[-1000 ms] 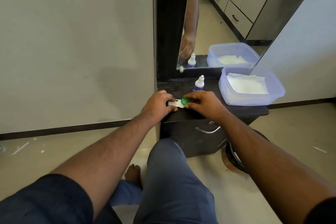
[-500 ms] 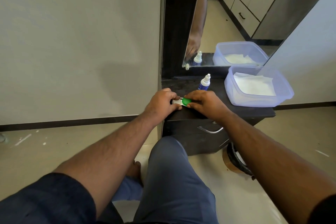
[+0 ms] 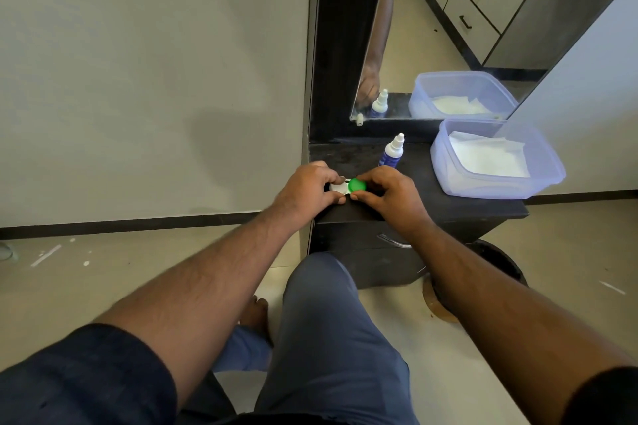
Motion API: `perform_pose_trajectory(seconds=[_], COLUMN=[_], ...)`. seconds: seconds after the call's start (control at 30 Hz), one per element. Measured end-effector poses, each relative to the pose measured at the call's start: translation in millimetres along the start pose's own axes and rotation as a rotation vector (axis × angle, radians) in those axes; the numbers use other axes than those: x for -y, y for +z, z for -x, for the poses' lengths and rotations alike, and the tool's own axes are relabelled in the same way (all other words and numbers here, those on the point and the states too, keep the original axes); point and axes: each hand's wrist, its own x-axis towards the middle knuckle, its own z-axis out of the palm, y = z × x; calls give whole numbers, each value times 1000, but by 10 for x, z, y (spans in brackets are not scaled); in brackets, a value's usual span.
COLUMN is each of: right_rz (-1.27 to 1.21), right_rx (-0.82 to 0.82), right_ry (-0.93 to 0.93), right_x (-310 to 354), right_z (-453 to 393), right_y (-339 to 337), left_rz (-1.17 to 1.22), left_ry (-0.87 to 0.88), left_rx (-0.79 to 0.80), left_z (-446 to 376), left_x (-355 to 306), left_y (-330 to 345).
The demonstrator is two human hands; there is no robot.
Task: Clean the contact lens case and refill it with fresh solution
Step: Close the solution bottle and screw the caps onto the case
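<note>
A small contact lens case (image 3: 347,187) sits near the front left edge of a dark bench (image 3: 448,203), with a white cap (image 3: 337,187) on its left well and a green cap (image 3: 357,185) on its right. The left hand (image 3: 305,188) pinches the white-capped end, fingers curled around it. The right hand (image 3: 390,193) has its fingers and thumb closed around the green cap, apparently to twist it, though which way cannot be told.

Just behind the hands stands a small blue bottle with a white nozzle (image 3: 392,150), likely the solution. To the right, well apart from the case, is a clear plastic tub (image 3: 497,183) holding white tissue (image 3: 486,157). A mirror (image 3: 448,28) rises behind the bench. The person sits low, one knee raised toward the bench.

Risks from here: the case lies close to the bench edge, so a hard twist could skid it off onto the floor. If the well holds old solution, a tilted case could spill it. A backward movement of the right hand could knock the upright bottle over.
</note>
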Motion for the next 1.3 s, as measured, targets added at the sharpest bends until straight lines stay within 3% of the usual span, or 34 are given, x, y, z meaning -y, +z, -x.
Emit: perform_pose_trajectory(seconds=[0.17,0.4,0.57,0.8,0.97,1.13,1.3], right_rz=[-17,-267,-160,-222,-138,-165,-166], right_rx=[28,168,68,156,98,143,43], right_ry=[13,160,162,114,117,112,179], right_x=[-20,-63,-69,-95,-76,-111,-53], right_z=[5,-50,-36,-42,-30,-48,-25], right_y=[39,-131,-24,-88,-26,-69,-5], left_rz=[8,21,24,20,20,24,32], left_ry=[7,-6,-9,-10,-15,-13,-10], left_rx=[-11,-17,-23,-20,-28,-25,-28], left_z=[4,14,17,4,11,11,14], left_x=[2,11,8,22,18,18,14], left_y=[7,27,31,41,45,46,45])
